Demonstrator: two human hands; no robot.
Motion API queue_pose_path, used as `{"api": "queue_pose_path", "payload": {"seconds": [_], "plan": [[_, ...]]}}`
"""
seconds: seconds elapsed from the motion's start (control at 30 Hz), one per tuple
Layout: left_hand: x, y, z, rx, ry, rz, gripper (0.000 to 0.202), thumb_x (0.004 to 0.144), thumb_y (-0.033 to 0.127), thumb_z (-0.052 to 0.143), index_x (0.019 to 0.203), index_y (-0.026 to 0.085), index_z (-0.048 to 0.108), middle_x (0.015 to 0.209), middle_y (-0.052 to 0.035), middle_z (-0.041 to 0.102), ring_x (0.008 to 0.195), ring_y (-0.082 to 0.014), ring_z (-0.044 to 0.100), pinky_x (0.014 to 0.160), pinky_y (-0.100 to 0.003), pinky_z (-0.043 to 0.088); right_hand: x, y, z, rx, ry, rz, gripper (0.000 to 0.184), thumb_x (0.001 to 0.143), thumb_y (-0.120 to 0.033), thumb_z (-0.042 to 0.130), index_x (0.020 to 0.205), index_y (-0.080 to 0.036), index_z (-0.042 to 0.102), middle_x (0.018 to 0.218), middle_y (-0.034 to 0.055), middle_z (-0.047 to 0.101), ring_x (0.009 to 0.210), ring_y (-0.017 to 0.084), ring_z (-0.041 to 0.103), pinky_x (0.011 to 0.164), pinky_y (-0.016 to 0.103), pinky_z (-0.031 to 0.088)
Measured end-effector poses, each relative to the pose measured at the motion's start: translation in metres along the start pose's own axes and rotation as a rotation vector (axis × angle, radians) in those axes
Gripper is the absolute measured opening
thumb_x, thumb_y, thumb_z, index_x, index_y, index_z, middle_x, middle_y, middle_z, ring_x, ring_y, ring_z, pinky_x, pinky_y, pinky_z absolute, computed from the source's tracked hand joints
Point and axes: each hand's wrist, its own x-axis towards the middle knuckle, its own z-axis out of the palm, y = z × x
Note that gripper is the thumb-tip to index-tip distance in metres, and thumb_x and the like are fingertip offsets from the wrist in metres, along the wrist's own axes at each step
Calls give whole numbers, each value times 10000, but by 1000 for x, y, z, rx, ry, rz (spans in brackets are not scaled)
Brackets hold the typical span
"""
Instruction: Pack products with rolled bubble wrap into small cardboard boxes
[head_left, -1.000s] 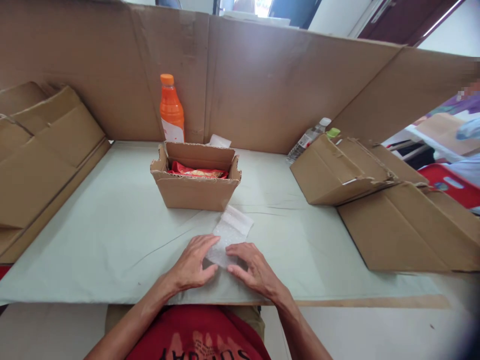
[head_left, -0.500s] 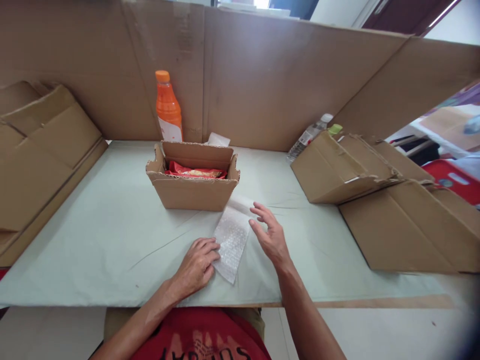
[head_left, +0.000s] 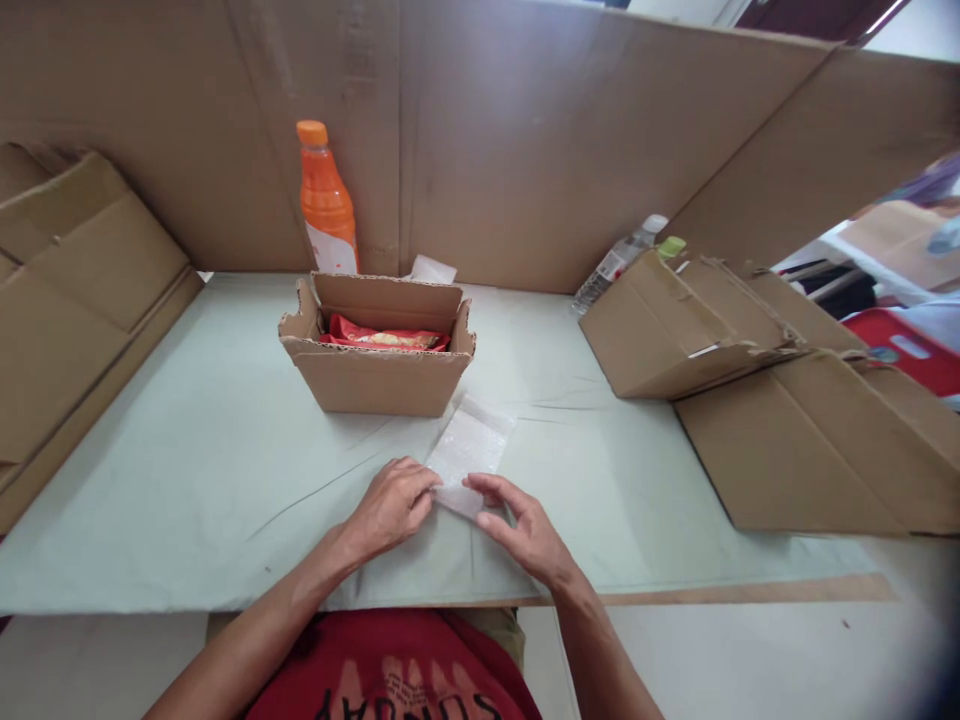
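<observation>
A clear bubble wrap sheet lies flat on the light green cloth, its near end folded up between my hands. My left hand is closed on the near left corner of the sheet, fingers curled over it. On the other side, my right hand holds the near right corner of the fold between thumb and fingers. Just beyond the sheet stands an open cardboard box. Red packets lie inside it, partly hidden by the front wall.
An orange drink bottle stands behind the box, beside a small white piece. Cardboard boxes sit at the right, with a clear bottle behind. More cardboard rises at the left, and a tall cardboard wall closes the back.
My right hand has come down and left onto the near end of the bubble wrap. That end, flat before, is now folded up. The view has tilted slightly downward.
</observation>
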Motion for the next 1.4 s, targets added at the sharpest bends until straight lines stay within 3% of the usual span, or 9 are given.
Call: {"api": "queue_pose_path", "payload": {"seconds": [0.1, 0.2, 0.37, 0.47, 0.63, 0.8, 0.97, 1.1, 1.4], "plan": [[11, -1, 4, 19, -1, -42, 229, 865, 146, 555, 1011, 212, 719, 883, -60, 740, 860, -237, 644, 816, -369, 513, -6, 3, 11, -160, 52, 2, 372, 868, -393, 675, 1198, -223, 698, 1114, 72, 758, 963, 250, 702, 891, 393, 560], [17, -6, 11, 43, 14, -98, 413, 852, 195, 593, 1262, 184, 644, 961, -89, 733, 865, -249, 650, 826, -386, 524, -7, 11, 23, -300, 185, -9, 288, 934, -341, 577, 1158, -208, 700, 1008, 68, 770, 815, 222, 693, 793, 368, 557], [20, -7, 18, 97, 23, -177, 617, 852, 219, 603, 1455, 197, 473, 949, -66, 706, 865, -243, 651, 836, -386, 537, -9, 17, 28, -619, 307, -162, 309, 961, -275, 548, 1236, -181, 650, 965, 82, 759, 793, 220, 676, 785, 376, 506], [21, -3, 19, 164, 16, -170, 629, 851, 200, 608, 1462, 190, 461, 952, -71, 695, 898, -257, 642, 875, -413, 534, -14, 10, 26, -735, 360, -245, 340, 977, -258, 533, 1295, -155, 593, 979, 95, 736, 856, 233, 662, 773, 374, 475], [23, 0, 21, 221, 16, -129, 620, 837, 163, 612, 1442, 175, 479, 944, -79, 698, 924, -273, 640, 899, -443, 533, -25, -9, 29, -739, 350, -350, 339, 946, -263, 590, 1276, -184, 575, 1255, 141, 643, 1138, 286, 586, 907, 425, 446], [18, -2, 20, 137, 95, -75, 522, 865, 179, 584, 1384, 157, 528, 1080, -118, 693, 990, -271, 652, 910, -436, 543, -27, -8, 40, -736, 128, -367, 348, 883, -242, 685, 1219, -190, 611, 1243, 108, 669, 1099, 292, 582, 899, 443, 444], [-1, -2, 9, -13, 140, 65, 503, 819, 132, 569, 1318, 188, 573, 1306, -129, 619, 1207, -263, 592, 1035, -422, 497, -23, 4, 43, -720, 177, -379, 271, 929, -88, 569, 1163, -208, 638, 1203, 76, 694, 1085, 252, 586, 890, 410, 446], [-8, -4, 7, 41, 38, 128, 560, 750, 41, 530, 1285, 187, 599, 1279, -116, 648, 1201, -273, 580, 1031, -471, 485, -21, 7, 43, -702, 203, -386, 238, 938, -114, 582, 1151, -200, 645, 1218, 88, 685, 1078, 253, 587, 885, 408, 455], [-3, -6, 17, 203, 67, 137, 457, 808, 1, 503, 1203, 174, 653, 1237, -132, 664, 1132, -288, 595, 956, -472, 510, -6, 15, 37, -689, 240, -436, 189, 972, -98, 512, 1063, -188, 650, 1081, 85, 732, 921, 235, 628, 783, 392, 491]]}}
